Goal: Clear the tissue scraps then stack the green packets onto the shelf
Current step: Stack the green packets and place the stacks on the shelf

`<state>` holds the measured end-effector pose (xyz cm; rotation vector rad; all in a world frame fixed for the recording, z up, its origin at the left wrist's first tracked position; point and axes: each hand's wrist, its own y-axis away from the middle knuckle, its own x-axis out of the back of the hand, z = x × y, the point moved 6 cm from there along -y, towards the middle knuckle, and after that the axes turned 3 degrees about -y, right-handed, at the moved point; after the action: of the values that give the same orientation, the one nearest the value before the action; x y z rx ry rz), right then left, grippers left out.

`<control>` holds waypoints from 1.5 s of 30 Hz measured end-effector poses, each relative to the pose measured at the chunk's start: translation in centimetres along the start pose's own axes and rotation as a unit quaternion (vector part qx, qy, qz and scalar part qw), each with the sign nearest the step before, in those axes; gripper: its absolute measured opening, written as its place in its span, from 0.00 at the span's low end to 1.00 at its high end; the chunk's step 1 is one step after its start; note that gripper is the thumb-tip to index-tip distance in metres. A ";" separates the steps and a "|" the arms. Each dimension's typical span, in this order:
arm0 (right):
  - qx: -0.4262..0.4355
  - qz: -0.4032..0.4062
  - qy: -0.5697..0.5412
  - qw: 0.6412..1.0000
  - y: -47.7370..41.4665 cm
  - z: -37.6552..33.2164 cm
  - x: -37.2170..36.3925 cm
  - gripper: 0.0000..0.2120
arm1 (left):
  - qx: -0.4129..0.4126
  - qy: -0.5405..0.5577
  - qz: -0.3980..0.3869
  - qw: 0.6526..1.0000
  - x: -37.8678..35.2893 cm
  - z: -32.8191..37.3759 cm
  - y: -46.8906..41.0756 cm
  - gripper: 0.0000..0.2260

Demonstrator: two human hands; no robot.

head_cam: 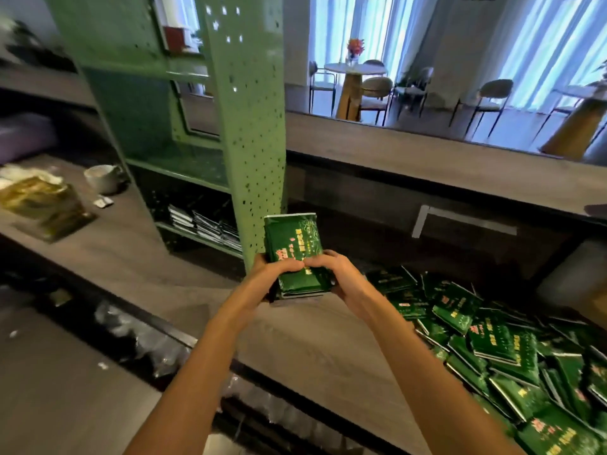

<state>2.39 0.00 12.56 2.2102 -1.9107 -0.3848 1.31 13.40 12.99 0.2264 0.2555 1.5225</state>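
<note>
Both your hands are clamped on one small stack of green packets (pixel 294 247), centre of the frame. Your left hand (pixel 271 274) wraps the stack's left edge, thumb laid over the top packet. Your right hand (pixel 343 277) does the same on the right edge, thumbs nearly meeting in the middle. The stack is held up off the wooden counter (pixel 295 353), far end tilted up and away from you, just in front of the perforated side panel of the green shelf unit (pixel 249 126).

Lower right — the rest of the green packets lie in a loose pile (pixel 492 343) on the counter, overlapping at all angles and running out of the frame's right and bottom edges.

Shelf compartments, left of centre: the lowest one holds flat dark items (pixel 203 224) w/ pale edges, leaning in rows; can't tell what they are. Near the top of the frame a red box (pixel 174 39) sits on an upper level.

Left edge of the frame, on the counter: a white cup (pixel 101 178), contents not readable, and a small white scrap (pixel 104 201) just in front of it. There's also a gold-green bag (pixel 42 205) w/ crumpled white tissue (pixel 26 174) at its far side — blurred.

Upper right bkgd: a round table (pixel 353 68) w/ flowers in a vase, chairs round it.
</note>
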 end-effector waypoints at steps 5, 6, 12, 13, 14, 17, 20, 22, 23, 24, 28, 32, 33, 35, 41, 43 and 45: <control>0.003 -0.077 0.029 0.997 -2.7 0.0 -6.8 0.10 | 0.024 0.046 0.040 0.998 7.2 0.2 0.7 0.25; 0.004 -0.085 0.028 0.996 -3.3 -0.2 -8.2 0.11 | 0.017 0.051 0.041 0.998 8.5 0.6 0.8 0.15; 0.087 0.018 -0.006 0.996 -7.0 -3.9 -12.4 0.09 | -0.013 0.089 0.057 0.994 16.5 4.4 -1.7 0.13; 0.114 0.056 -0.008 0.992 -7.7 -4.8 -12.5 0.07 | -0.018 0.083 0.056 0.995 17.6 5.3 -2.5 0.14; 0.138 0.093 -0.001 0.986 -8.3 -5.5 -12.6 0.07 | -0.026 0.078 0.055 0.995 18.6 6.3 -3.2 0.14; 0.192 0.189 0.017 0.963 -9.8 -7.4 -13.0 0.09 | -0.045 0.059 0.045 0.996 20.9 9.0 -5.6 0.16; 0.220 0.272 0.018 0.937 -10.8 -8.7 -13.1 0.04 | -0.056 0.038 0.008 0.998 21.8 11.8 -7.9 0.09; 0.234 0.300 0.014 0.925 -11.3 -9.5 -12.9 0.02 | -0.060 0.027 -0.021 0.998 21.6 13.9 -9.6 0.05; 0.239 0.309 0.009 0.921 -11.5 -9.9 -12.8 0.03 | -0.060 0.018 -0.035 0.997 21.2 14.8 -10.4 0.04; 0.242 0.316 0.005 0.917 -11.7 -10.1 -12.7 0.03 | -0.060 0.010 -0.048 0.997 20.7 15.6 -11.3 0.03; 0.243 0.322 0.011 0.915 -12.0 -10.7 -12.6 0.06 | -0.037 0.000 -0.109 0.993 18.3 17.4 -14.0 0.03; 0.251 0.312 0.008 0.916 -11.9 -10.8 -12.6 0.09 | 0.003 -0.012 -0.178 0.984 17.1 17.2 -15.8 0.04; 0.250 0.312 0.005 0.917 -11.9 -10.7 -12.6 0.10 | 0.007 -0.013 -0.190 0.982 16.9 17.2 -16.1 0.04; 0.249 0.312 0.003 0.917 -12.0 -10.5 -12.6 0.10 | 0.017 -0.024 -0.210 0.977 16.3 16.8 -16.6 0.05; 0.248 0.324 0.006 0.913 -12.1 -10.6 -12.6 0.10 | 0.017 -0.080 -0.237 0.968 14.6 16.7 -16.7 0.04; 0.249 0.329 0.003 0.911 -12.1 -10.5 -12.6 0.09 | 0.019 -0.089 -0.241 0.966 14.1 16.6 -16.6 0.06; 0.247 0.330 0.000 0.911 -12.2 -10.4 -12.7 0.09 | 0.015 -0.110 -0.233 0.966 14.0 16.5 -16.4 0.08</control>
<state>15.47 14.08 19.50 1.5971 -2.8188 0.2377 22.40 27.01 23.44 0.3311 0.1410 1.0179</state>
